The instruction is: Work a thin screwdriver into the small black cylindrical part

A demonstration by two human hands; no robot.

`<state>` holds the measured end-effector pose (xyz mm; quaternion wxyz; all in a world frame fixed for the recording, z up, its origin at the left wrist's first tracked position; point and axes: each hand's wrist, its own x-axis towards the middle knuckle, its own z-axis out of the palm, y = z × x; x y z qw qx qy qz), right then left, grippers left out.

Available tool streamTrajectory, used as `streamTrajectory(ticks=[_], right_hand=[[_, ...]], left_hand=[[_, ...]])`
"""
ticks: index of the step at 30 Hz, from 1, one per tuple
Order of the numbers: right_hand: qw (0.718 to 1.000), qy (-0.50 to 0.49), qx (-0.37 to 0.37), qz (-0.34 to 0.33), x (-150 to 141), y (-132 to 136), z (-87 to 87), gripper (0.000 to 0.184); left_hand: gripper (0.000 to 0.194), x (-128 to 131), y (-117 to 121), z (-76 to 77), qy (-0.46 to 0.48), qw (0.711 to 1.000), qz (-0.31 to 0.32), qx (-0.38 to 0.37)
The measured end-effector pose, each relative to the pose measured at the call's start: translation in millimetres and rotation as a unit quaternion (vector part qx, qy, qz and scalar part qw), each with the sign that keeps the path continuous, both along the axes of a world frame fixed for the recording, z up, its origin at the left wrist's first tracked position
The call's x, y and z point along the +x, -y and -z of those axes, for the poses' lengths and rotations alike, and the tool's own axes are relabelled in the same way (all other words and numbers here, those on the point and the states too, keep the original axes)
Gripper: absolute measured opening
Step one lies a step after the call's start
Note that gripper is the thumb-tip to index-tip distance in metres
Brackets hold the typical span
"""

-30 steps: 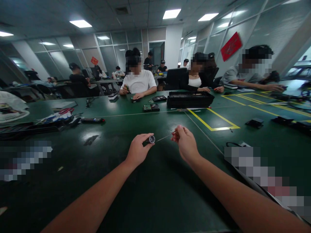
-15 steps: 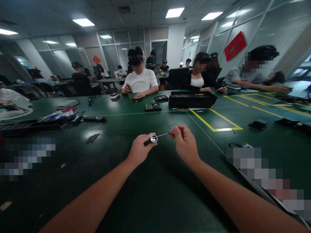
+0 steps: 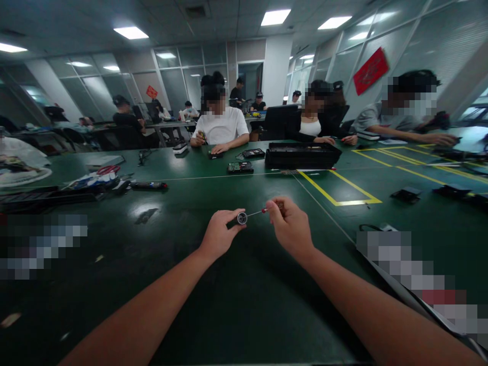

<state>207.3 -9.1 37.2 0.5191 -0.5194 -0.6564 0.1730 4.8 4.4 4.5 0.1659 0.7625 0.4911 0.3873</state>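
Observation:
My left hand (image 3: pixel 220 235) pinches a small round part with a silver rim (image 3: pixel 242 218) between thumb and fingers, its hollow end facing me. A screwdriver (image 3: pixel 254 213) with a thin metal shaft and a red collar is in my right hand (image 3: pixel 293 224), whose fingers are closed round the handle. The shaft slants down to the left, and its tip is at the mouth of the round part. Whether the tip touches anything inside is too small to tell. Both hands are held above the green table (image 3: pixel 244 315).
Across the table sit co-workers, one in a white shirt (image 3: pixel 221 124). A long black housing (image 3: pixel 303 156) and a green circuit board (image 3: pixel 240 166) lie ahead. A dark pen-shaped tool (image 3: pixel 148 186) and tangled cables (image 3: pixel 101 178) are on the left; black parts (image 3: pixel 406 194) lie right.
My right fingers have shifted on the screwdriver, and its red collar now shows more. The round part has turned slightly in my left hand, which is otherwise almost still.

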Motion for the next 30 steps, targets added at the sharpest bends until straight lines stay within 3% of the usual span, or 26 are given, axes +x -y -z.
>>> streamTrajectory(ticks=[10,18,23,30], right_hand=[[0.989,0.118,0.017,-0.089,2.4,6.4,-6.4,0.020],[0.984,0.173,-0.034,-0.018,3.5,-1.7,-6.7,0.044],[0.986,0.156,-0.033,-0.040,-0.7,1.6,-3.9,0.030],[0.985,0.164,0.007,-0.056,-0.2,4.0,-4.2,0.025]], left_hand=[[0.040,-1.3,-3.4,5.0,-0.001,1.000,-0.001,-0.003],[0.040,-2.6,-3.1,3.5,-0.015,1.000,-0.011,0.005],[0.039,-2.6,-4.6,5.8,-0.037,0.999,-0.002,0.015],[0.038,-2.0,-3.4,3.6,-0.040,0.999,-0.014,0.007]])
